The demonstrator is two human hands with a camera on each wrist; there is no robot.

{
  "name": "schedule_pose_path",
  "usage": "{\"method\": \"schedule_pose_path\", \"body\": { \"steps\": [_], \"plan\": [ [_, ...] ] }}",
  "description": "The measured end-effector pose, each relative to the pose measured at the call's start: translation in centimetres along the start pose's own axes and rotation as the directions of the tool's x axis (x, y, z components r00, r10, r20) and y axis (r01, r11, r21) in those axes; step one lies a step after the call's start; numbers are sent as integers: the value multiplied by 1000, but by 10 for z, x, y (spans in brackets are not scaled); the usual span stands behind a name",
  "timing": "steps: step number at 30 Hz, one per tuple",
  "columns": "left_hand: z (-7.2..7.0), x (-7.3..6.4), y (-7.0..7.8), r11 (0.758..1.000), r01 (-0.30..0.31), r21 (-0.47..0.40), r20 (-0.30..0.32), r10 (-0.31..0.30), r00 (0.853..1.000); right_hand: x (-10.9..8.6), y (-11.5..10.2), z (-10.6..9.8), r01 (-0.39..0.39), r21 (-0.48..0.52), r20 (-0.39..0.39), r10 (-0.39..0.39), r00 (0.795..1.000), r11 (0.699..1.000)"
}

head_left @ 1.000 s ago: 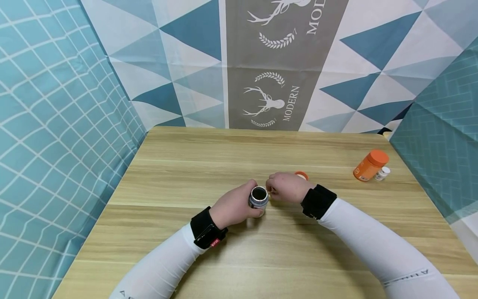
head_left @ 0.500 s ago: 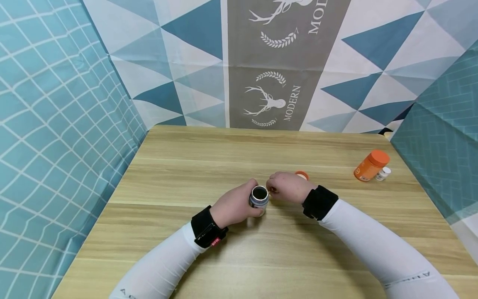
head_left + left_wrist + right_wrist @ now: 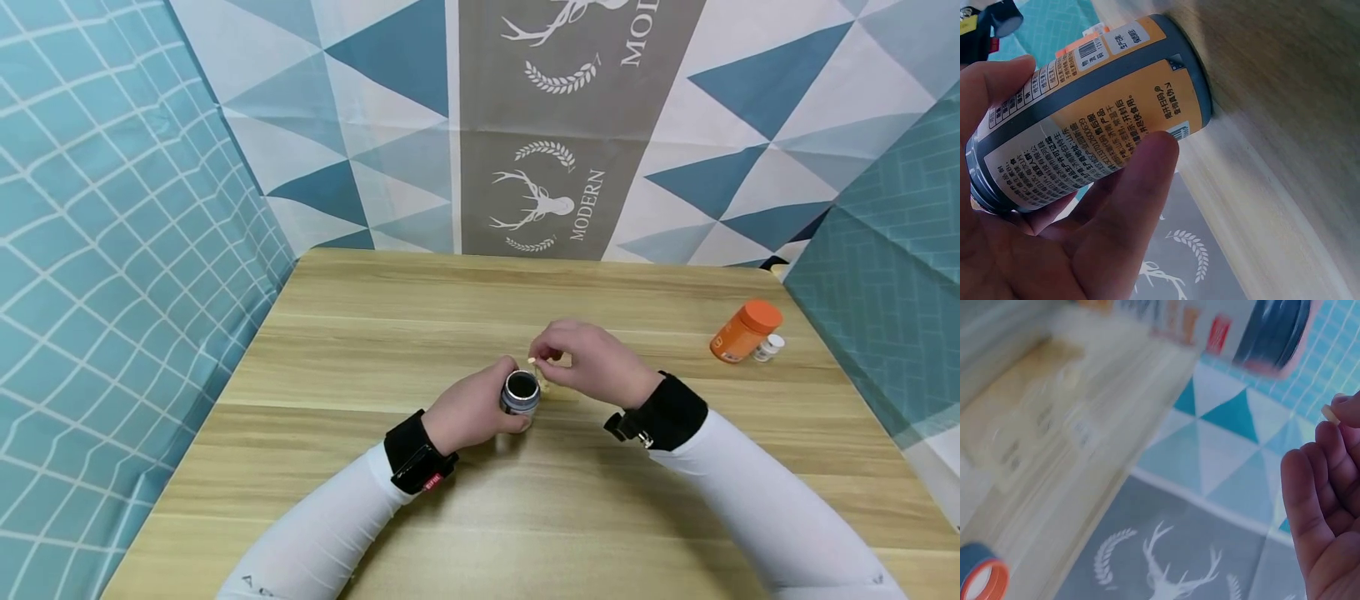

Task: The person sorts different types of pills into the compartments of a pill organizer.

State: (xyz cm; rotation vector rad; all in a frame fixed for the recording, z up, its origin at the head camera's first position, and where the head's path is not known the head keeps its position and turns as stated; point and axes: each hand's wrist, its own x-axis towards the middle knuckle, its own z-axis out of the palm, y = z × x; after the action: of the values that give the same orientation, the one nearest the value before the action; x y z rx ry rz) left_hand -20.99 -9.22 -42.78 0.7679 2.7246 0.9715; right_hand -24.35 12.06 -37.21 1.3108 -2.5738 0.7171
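My left hand (image 3: 467,414) grips an uncapped dark bottle (image 3: 1094,119) with an orange and white label around its side. In the head view the bottle stands upright on the table with its round mouth facing up. Just right of that mouth, my right hand (image 3: 596,360) pinches a small pale tablet (image 3: 1330,414) between thumb and index finger. Several small pale pieces (image 3: 546,387) lie on the table beside the bottle, blurred in the right wrist view. A dark cap with an orange inner rim (image 3: 999,575) lies on the table there; in the head view it is hidden.
An orange bottle (image 3: 738,335) with an orange lid stands at the table's right side, a small white bottle (image 3: 769,347) beside it. Patterned cloth (image 3: 397,125) hangs behind the wooden table (image 3: 420,292), with blue tiled-print cloth (image 3: 112,250) at the left.
My right hand has risen from the table beside the bottle, turned, and come up with a small tablet between its fingertips. My left hand and the bottle have stayed in place.
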Motion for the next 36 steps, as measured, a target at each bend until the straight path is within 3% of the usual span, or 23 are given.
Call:
{"method": "schedule_pose_path", "body": {
  "steps": [4, 8, 15, 19, 22, 26, 29, 31, 34, 36],
  "plan": [
    [0, 0, 0, 1000, -5, -8, 5, 5, 1000, -2, -10, 7, 107, -32, 5, -107, 994, 994],
    [-1, 0, 1, 1000, -1, -6, 8, 1, 1000, -5, -12, 14, 165, -104, 18, -164, 986, 981],
    [-1, 0, 0, 1000, 5, 6, 16, -5, 1000, -7, -9, 18, 189, -149, 57, -183, 981, 970],
    [-1, 0, -1, 1000, 2, -3, 14, -2, 1000, -9, -7, 16, 175, -129, 26, -173, 985, 976],
    [0, 1, -1, 1000, 2, -12, 4, -2, 1000, -12, 1, 10, 100, -74, -38, -103, 994, 992],
    [1, 0, 1, 1000, 5, -22, -6, -5, 1000, -20, 21, -2, -112, -31, -89, 109, 990, 993],
    [2, -1, 3, 999, 7, -44, -4, -8, 1000, -27, 41, -8, -285, -62, -57, 282, 958, 956],
    [4, -2, 6, 998, 14, -56, 1, -14, 1000, -31, 56, -10, -360, -96, -8, 361, 933, 928],
    [9, -2, 10, 997, 13, -70, 10, -12, 1000, -38, 76, -8, -415, -160, 95, 432, 897, 896],
    [13, -3, 13, 997, 14, -75, 17, -13, 1000, -42, 88, -5, -410, -191, 163, 441, 883, 892]
  ]
}}
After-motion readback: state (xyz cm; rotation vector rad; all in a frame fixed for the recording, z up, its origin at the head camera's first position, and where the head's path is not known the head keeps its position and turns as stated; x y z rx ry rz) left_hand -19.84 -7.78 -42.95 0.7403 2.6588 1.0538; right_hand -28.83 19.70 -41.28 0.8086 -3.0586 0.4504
